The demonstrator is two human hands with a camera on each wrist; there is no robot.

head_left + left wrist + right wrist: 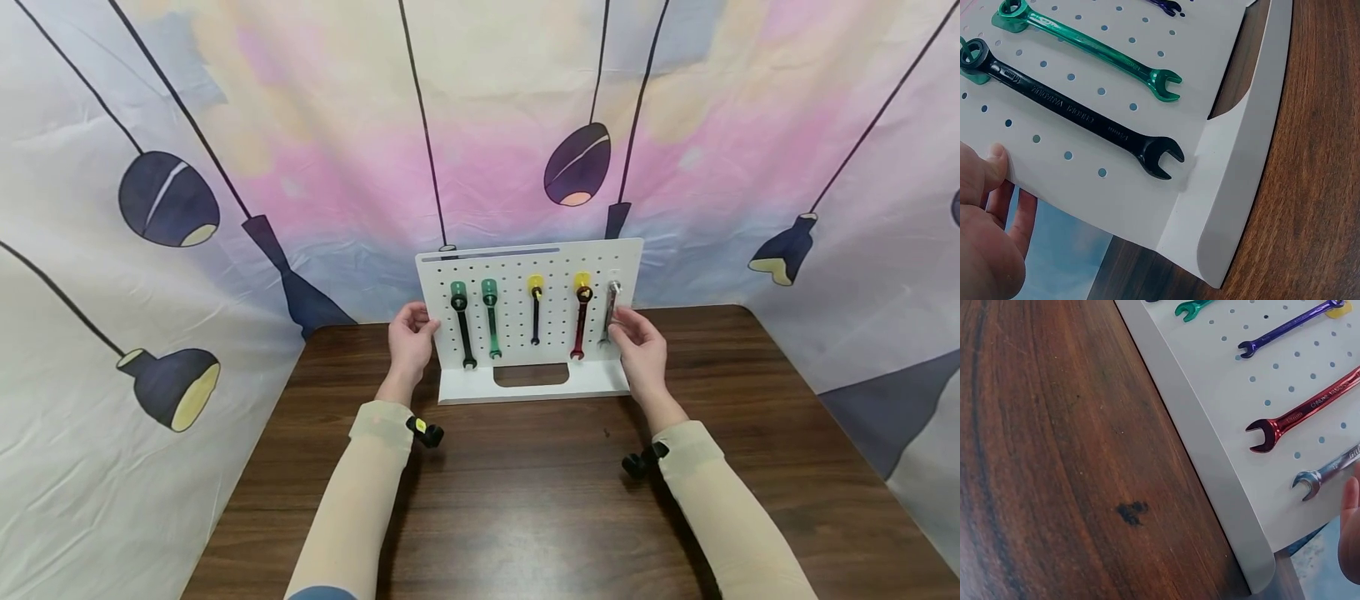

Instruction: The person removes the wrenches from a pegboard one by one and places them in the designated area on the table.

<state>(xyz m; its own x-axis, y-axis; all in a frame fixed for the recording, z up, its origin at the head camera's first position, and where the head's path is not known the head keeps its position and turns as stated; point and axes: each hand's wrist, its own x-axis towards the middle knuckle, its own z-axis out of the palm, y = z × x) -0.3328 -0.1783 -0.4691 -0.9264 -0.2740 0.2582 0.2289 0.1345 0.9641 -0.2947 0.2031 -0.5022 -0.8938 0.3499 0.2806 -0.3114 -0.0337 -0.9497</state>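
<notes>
A white pegboard stands upright on its flat base at the back of the table. My left hand grips its left edge, thumb in front and fingers behind. On the opposite side my right hand holds the right edge, its thumb beside a silver wrench. Several combination wrenches hang in a row: a black wrench nearest my left hand, then a green wrench, a purple wrench and a red wrench. Each hangs by its ring end from a coloured holder.
The board's base has a long cutout through which the wood shows. Dark wooden table extends in front of the board. A painted cloth backdrop hangs close behind. Small black wrist cameras sit at both cuffs.
</notes>
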